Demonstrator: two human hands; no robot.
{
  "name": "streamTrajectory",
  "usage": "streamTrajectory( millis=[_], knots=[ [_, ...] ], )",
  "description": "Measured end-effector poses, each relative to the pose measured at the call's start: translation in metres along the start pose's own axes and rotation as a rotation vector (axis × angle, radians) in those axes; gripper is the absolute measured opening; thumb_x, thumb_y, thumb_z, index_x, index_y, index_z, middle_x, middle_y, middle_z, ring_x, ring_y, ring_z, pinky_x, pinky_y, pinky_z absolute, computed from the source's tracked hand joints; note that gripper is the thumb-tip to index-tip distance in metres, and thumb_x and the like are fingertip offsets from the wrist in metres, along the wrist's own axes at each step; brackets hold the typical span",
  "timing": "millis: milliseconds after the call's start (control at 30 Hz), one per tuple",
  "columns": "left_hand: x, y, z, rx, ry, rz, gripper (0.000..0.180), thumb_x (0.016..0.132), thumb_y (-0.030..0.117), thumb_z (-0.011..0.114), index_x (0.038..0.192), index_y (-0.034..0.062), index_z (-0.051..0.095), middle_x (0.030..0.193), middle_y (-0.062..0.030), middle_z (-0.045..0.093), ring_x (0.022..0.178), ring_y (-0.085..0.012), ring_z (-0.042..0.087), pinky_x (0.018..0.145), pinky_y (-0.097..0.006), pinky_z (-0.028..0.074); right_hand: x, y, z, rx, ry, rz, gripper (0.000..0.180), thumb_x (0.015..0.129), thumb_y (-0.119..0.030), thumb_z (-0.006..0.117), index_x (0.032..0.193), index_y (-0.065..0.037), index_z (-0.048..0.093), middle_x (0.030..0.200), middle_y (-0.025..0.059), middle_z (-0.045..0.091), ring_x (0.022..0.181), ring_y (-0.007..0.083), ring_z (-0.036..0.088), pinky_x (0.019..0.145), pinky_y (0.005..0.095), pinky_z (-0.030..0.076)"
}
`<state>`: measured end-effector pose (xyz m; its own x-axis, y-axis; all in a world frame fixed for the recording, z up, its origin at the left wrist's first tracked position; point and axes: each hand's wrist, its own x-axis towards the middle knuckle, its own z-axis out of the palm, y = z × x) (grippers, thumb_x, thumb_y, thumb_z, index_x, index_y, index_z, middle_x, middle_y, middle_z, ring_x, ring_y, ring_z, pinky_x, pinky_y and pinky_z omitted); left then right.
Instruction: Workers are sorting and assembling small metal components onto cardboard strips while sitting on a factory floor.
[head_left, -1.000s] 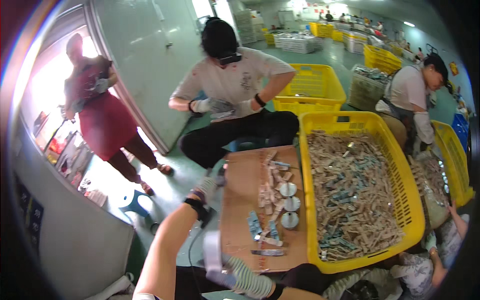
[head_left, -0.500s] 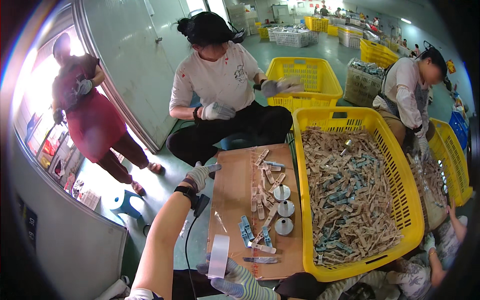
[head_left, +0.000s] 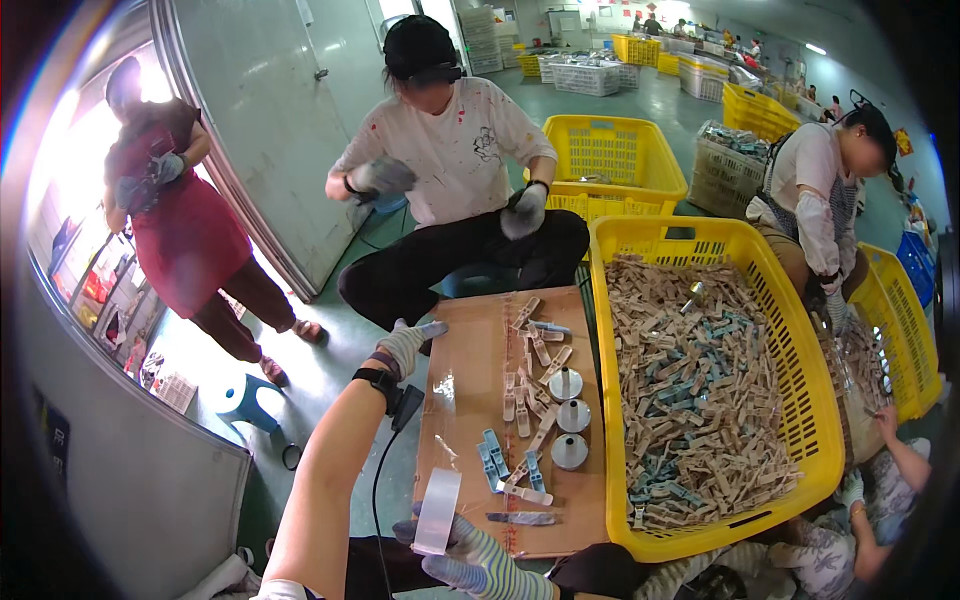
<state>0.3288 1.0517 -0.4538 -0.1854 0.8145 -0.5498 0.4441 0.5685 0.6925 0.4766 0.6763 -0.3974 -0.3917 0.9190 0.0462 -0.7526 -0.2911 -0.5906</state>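
Note:
My left hand [head_left: 405, 347], in a striped knit glove, reaches to the far left corner of a brown cardboard box [head_left: 465, 345], its fingers stretched out. Low in the middle, my right hand [head_left: 480, 560], in a striped glove, is closed around a roll of clear tape [head_left: 437, 510] over the box's near left edge. On the box lie several beige clips [head_left: 522, 400], a few blue clips [head_left: 492, 455] and three round metal pieces [head_left: 566, 383] in a column. A small wrapped strip [head_left: 524, 518] rests near the front edge.
A yellow crate [head_left: 720, 545] full of beige and blue clips stands against the box's right side. Opposite sits a co-worker [head_left: 450, 150]; another person [head_left: 170, 230] stands at left. More co-workers work at right. A blue stool [head_left: 248, 403] is on the floor.
The co-worker opposite has let go of a flat item near the rear yellow crate and drawn that hand back, raising the other. The standing person's hands have come together. My hands barely moved.

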Motion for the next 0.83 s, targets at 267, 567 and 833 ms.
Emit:
streamTrajectory(
  millis=[267,567,833],
  knots=[
    [0.019,-0.015,-0.028,0.443,-0.269,0.208,0.127,0.064,0.059,0.08,0.152,0.0036,0.007,0.148,-0.0271,0.032,0.138,-0.0351,0.034,0.109,-0.04,0.032,-0.003,0.004,0.004,0.006,-0.004,0.023,0.062,0.081,-0.027,0.078,0.132,-0.006,0.049,0.116,0.003,0.061,0.106,0.0143,0.056,0.092,0.0289,0.044],
    [0.082,-0.041,-0.055,0.207,-0.044,-0.012,0.075,0.084,0.015,0.066,0.147,0.0328,0.028,0.115,-0.0138,0.058,0.11,-0.0283,0.059,0.089,-0.041,0.049,-0.009,0.017,0.023,-0.042,-0.115,0.044,0.062,0.083,-0.021,0.075,0.135,-0.007,0.045,0.119,0.0035,0.06,0.111,0.0153,0.056,0.096,0.0301,0.044],
    [0.012,-0.03,-0.005,1.624,-0.108,0.649,0.082,0.085,0.033,0.07,0.149,0.0226,0.021,0.147,-0.0154,0.033,0.112,-0.0324,0.06,0.1,-0.05,0.045,-0.008,0.075,0.01,-0.192,-0.16,0.168,0.08,0.091,-0.018,0.066,0.152,-0.016,0.014,0.144,0.0042,0.037,0.127,0.0203,0.047,0.109,0.0352,0.034]
  ],
)
